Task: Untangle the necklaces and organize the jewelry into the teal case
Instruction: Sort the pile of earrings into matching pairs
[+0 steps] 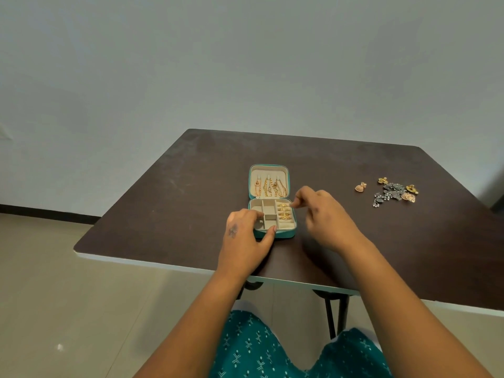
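Printed teal cloth (272,350) — left hand (242,231) holds the square, beige-lined case (285,234).

Head cam, one view: looks fwd/down, close over table (169,192), wide-angle.

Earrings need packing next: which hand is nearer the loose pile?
Right. The right hand is at the case's right edge, left of the pile; the left hand grips the case's front left, farther off.
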